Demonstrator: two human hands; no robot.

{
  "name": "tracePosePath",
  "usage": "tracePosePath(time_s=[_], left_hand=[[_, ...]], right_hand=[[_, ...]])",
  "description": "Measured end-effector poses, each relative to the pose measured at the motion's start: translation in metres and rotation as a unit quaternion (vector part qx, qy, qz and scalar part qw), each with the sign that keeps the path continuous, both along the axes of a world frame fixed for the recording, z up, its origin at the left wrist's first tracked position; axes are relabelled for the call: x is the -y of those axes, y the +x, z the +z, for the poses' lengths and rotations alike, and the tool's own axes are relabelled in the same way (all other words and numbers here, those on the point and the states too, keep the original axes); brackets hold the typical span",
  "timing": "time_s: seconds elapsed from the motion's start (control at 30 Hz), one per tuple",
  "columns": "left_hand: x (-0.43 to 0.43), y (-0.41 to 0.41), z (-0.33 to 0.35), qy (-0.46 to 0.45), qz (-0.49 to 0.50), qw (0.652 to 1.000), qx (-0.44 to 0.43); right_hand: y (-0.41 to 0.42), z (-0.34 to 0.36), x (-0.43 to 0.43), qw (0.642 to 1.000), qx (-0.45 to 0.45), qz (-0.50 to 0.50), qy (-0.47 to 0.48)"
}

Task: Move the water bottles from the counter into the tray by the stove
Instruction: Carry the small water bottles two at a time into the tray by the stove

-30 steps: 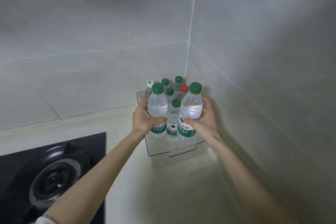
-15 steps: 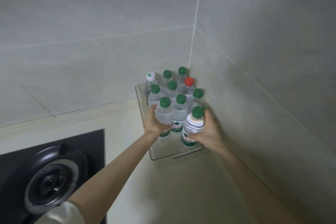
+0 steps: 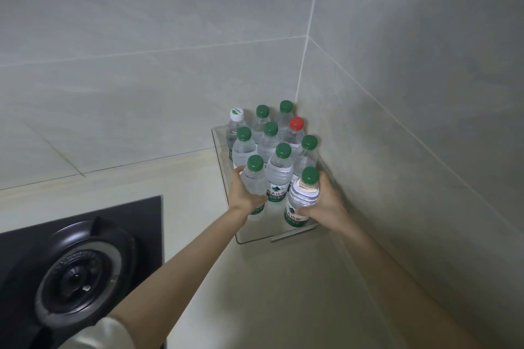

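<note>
In the clear tray [image 3: 261, 231] at the desk [image 3: 255, 292] corner, the left grip [image 3: 243, 193] is clasping one green-capped bottle [image 3: 253, 178] and the right grip [image 3: 326, 201] is clasping another bottle [image 3: 302, 198]. Both are clear and green-labelled, sitting in front of eight other bottles [image 3: 270, 142].

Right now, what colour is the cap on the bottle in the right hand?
Green cap, clearest in the head view.
</note>
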State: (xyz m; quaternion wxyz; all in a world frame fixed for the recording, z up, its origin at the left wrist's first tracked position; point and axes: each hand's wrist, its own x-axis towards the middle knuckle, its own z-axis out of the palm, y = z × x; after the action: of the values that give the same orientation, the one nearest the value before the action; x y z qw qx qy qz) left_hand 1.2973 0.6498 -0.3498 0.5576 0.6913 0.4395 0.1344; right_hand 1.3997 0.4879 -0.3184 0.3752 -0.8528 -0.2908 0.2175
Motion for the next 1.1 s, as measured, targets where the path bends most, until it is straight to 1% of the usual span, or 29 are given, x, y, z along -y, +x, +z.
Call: tracePosePath(time_s=[0.1, 0.17, 0.2, 0.27, 0.33, 0.4, 0.43, 0.47, 0.53, 0.57, 0.67, 0.8, 0.9, 1.1], left_hand=[[0.001, -0.005, 0.009, 0.002, -0.025, 1.000, 0.019], [-0.002, -0.011, 0.018, 0.025, -0.048, 0.998, 0.017], [-0.003, -0.017, 0.023, 0.052, -0.062, 0.997, 0.014], [-0.006, -0.031, 0.032, 0.147, -0.090, 0.985, 0.005], [-0.008, -0.048, 0.035, 0.255, -0.117, 0.960, -0.014], [-0.011, -0.062, 0.029, 0.325, -0.150, 0.932, -0.057], [-0.012, -0.069, 0.024, 0.336, -0.166, 0.922, -0.095], [-0.012, -0.073, 0.019, 0.332, -0.178, 0.916, -0.139], [-0.008, -0.080, 0.013, 0.294, -0.181, 0.917, -0.201], [-0.006, -0.082, 0.011, 0.285, -0.178, 0.917, -0.215], [0.001, -0.085, 0.008, 0.304, -0.179, 0.903, -0.244], [0.006, -0.083, 0.006, 0.296, -0.177, 0.905, -0.250], [0.007, -0.081, 0.008, 0.302, -0.176, 0.900, -0.262], [0.009, -0.078, 0.010, 0.287, -0.181, 0.901, -0.269]], right_hand=[[-0.001, 0.001, 0.001, 1.000, 0.011, 0.006, -0.009], [-0.002, 0.004, 0.001, 0.999, 0.030, 0.008, -0.004], [-0.003, 0.008, 0.002, 0.999, 0.050, 0.011, 0.001], [-0.009, 0.017, 0.004, 0.995, 0.092, 0.005, 0.026], [-0.018, 0.029, 0.005, 0.985, 0.157, 0.002, 0.064], [-0.027, 0.043, 0.001, 0.972, 0.221, 0.017, 0.082], [-0.032, 0.050, -0.004, 0.967, 0.239, 0.032, 0.082], [-0.036, 0.057, -0.010, 0.964, 0.250, 0.050, 0.081], [-0.039, 0.068, -0.027, 0.959, 0.256, 0.096, 0.069], [-0.040, 0.073, -0.035, 0.957, 0.255, 0.124, 0.054], [-0.038, 0.084, -0.060, 0.945, 0.261, 0.193, -0.029], [-0.033, 0.077, -0.089, 0.933, 0.256, 0.233, -0.101], [-0.033, 0.065, -0.096, 0.930, 0.242, 0.239, -0.139], [-0.032, 0.062, -0.107, 0.946, 0.247, 0.182, -0.103]])
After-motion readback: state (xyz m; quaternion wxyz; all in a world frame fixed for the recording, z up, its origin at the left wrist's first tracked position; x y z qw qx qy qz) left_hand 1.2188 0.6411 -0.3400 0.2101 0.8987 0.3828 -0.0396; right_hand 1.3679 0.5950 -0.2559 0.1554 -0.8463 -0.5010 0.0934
